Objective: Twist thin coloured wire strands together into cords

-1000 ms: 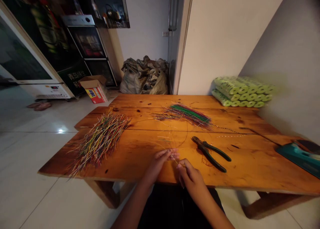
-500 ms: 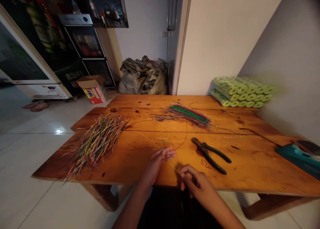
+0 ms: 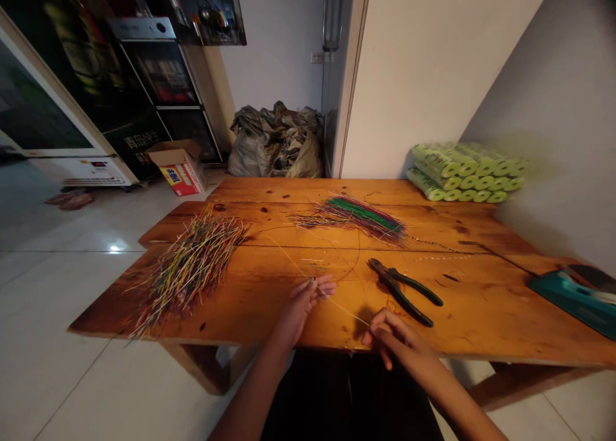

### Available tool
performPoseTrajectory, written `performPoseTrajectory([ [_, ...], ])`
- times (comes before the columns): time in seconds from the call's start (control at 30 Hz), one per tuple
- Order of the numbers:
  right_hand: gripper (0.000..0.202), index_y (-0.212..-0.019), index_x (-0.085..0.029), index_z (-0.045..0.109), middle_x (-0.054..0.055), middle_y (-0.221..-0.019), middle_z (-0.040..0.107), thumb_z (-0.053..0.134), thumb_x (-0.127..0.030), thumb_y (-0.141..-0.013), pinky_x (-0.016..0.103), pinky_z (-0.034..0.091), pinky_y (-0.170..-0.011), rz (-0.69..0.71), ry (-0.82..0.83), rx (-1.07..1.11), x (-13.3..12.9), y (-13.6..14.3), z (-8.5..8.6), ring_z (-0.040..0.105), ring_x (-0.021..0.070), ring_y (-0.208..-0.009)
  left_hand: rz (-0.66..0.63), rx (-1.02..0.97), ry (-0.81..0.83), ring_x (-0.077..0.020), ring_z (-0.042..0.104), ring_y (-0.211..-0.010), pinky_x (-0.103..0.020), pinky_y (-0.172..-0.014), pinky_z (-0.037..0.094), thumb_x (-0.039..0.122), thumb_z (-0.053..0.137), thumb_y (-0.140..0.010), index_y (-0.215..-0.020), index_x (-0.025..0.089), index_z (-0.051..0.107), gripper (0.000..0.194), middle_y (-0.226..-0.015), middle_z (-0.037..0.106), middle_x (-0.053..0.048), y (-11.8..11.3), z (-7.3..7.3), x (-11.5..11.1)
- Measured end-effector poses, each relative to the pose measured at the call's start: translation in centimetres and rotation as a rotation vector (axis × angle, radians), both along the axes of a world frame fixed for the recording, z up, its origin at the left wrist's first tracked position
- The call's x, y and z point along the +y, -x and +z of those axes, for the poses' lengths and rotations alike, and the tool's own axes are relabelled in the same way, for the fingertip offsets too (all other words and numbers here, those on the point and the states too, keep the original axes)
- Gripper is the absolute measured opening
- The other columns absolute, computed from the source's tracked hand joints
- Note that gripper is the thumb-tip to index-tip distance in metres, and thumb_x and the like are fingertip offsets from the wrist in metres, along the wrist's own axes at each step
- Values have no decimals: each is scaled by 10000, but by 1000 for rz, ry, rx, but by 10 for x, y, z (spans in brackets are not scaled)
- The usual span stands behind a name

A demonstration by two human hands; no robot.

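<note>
A thin yellow wire (image 3: 342,308) runs between my two hands over the front of the wooden table. My left hand (image 3: 310,294) pinches it between thumb and fingers, and its loose end trails away toward the back left. My right hand (image 3: 392,336) grips the wire's other end near the table's front edge. Just beyond my right hand lie cutting pliers (image 3: 402,290) with dark green handles, their jaws toward the back left. A few short wire pieces (image 3: 314,264) rest behind my left hand.
A loose heap of coloured wires (image 3: 197,261) covers the table's left part. Farther back lies a green and red wire bundle (image 3: 363,216). At right sits a teal tool (image 3: 572,300) with a long thin rod. Green-wrapped rolls (image 3: 464,171) are stacked at the back right corner.
My right hand has moved right, away from the left, and more wire stretches between them. My left hand stays pinched on the wire. The view has shifted slightly.
</note>
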State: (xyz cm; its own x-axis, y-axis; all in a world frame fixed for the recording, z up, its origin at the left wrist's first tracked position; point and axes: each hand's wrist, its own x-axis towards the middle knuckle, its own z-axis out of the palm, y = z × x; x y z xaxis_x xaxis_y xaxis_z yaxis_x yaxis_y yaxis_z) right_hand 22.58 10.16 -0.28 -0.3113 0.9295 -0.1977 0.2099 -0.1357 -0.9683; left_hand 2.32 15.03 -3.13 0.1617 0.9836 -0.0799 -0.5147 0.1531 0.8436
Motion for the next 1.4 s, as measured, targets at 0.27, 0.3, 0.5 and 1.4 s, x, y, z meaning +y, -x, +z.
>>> performPoseTrajectory([
  [0.27,304,-750,-214,488,1,-671,617,442,-506,-819,217,311,-401,-193,-85,-129,-14,-35,-6,389,82,-409,85,-100,67,-194,656,-809,-319,-828,437,393,665,-712,-903,137,710,322,-870,724,-105,2,2,2],
  [0.3,284,-754,-215,493,-1,-651,613,443,-486,-825,218,307,-403,-205,-108,-169,-16,-39,-3,392,86,-414,78,-88,64,-199,655,-808,-328,-833,436,394,664,-712,-901,134,710,324,-873,723,-108,2,3,2],
  [0.5,209,-741,-224,507,-20,-581,568,430,-392,-839,244,358,-481,-181,-331,-405,-13,-18,23,500,134,-504,-51,170,-64,-237,610,-941,-386,-932,380,411,577,-772,-916,168,715,315,-997,699,-101,0,0,-4],
  [1.4,204,-767,-234,554,-42,-552,588,438,-372,-863,236,358,-503,-2,-389,-418,15,38,8,511,132,-484,4,164,-22,-174,600,-804,-289,-820,417,364,673,-700,-758,184,733,198,-803,715,-47,0,-1,-4],
])
